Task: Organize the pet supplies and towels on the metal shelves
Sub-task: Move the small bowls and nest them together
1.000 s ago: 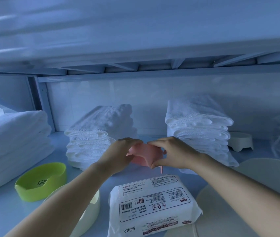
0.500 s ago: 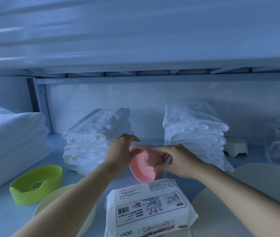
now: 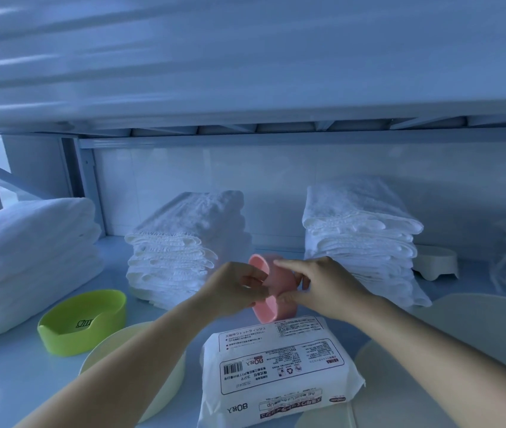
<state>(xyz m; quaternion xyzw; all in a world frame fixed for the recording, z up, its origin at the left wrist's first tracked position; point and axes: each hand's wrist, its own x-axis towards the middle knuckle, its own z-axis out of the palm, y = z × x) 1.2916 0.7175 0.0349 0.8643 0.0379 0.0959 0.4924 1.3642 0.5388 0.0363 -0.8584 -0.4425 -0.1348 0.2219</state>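
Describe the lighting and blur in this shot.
Head view: dim, with a cold blue cast throughout. The upper shelf is smeared into streaks. The wipes pack label is sharp enough to read. The pink bowl, held by the left hand and right hand, looks slightly soft. The wide angle bends the shelf lines.

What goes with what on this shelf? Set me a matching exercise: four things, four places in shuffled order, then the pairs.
1. pink bowl
2. green bowl
3. wipes pack
4. white footed dish

a. beside the rightmost towel stack
b. shelf front, label up
c. held by left hand and right hand
d. before the leftmost towel pile

Pairs: 1-c, 2-d, 3-b, 4-a
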